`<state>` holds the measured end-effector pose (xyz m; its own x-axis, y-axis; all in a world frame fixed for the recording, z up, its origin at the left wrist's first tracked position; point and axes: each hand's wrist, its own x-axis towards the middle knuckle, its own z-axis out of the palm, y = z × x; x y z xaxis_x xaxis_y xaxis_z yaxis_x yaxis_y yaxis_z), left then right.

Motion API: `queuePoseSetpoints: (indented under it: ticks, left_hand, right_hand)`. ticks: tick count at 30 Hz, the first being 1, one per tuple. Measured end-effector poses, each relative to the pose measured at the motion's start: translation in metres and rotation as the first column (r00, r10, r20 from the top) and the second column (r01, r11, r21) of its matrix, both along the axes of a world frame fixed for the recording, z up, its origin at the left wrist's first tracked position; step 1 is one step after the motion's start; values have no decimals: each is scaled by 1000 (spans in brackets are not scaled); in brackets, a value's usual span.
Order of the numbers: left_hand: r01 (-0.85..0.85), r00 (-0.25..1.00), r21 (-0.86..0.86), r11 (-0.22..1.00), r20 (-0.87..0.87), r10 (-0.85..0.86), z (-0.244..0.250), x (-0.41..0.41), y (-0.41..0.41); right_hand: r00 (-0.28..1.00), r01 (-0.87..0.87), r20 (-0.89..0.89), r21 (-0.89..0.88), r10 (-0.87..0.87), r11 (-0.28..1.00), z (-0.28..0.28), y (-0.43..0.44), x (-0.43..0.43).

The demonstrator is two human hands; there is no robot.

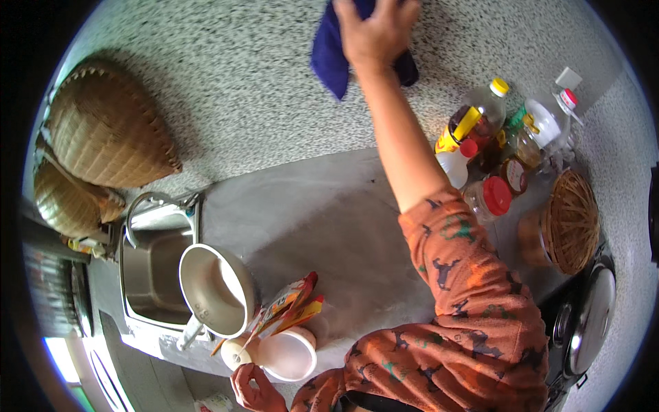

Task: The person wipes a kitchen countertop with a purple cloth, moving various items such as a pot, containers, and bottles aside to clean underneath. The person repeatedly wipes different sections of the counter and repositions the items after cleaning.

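Observation:
High on the speckled wall, my right hand (378, 33) presses a dark blue cloth (329, 62), its fingers spread and slightly blurred. The cloth's lower corners hang below the palm, and its top runs out of view. Down at the counter's front edge is my left hand (257, 389), fingers loosely curled, with nothing visible in it. Just beyond that hand stand a small white round object (237, 353) and a white tub (288, 355). Colourful packets (288, 304) lean behind the tub. A pale saucepan (213, 288) sits tilted beside them, partly over the sink rim.
A stainless sink (159, 278) with a curved faucet (136, 216) is on the left, below woven baskets (108, 129) on the wall. Bottles (486, 110), a red-lidded jar (494, 198), a wicker basket (571, 221) and a lidded pan (594, 319) line the right of the grey counter (329, 226).

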<state>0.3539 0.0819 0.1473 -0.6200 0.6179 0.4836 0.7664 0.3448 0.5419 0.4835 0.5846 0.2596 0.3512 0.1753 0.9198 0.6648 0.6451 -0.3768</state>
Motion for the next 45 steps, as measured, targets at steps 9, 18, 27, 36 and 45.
queuePoseSetpoints:
  ticks: [9,18,27,36,45]
  left_hand:
    - [105,987,25,994,-122,-101,20,-4,15]
    - [39,980,84,996,191,-54,-15,-14,-5]
    - [88,969,105,991,220,-109,-30,-11,1]
    - [154,972,191,969,145,-183,-1,-2,-5]
    - [-30,982,151,988,191,0,-7,-14,-35]
  right_hand:
    - [977,169,196,-489,-81,855,-245,0,30]
    - [842,277,296,-955,-450,-110,-261,28,109]
    - [807,562,501,-815,311,-144,-221,-23,86]
    - [336,271,472,-877,815,396,-236,-210,56]
    - [491,-320,506,-653,709,687,-156,-162,-24]
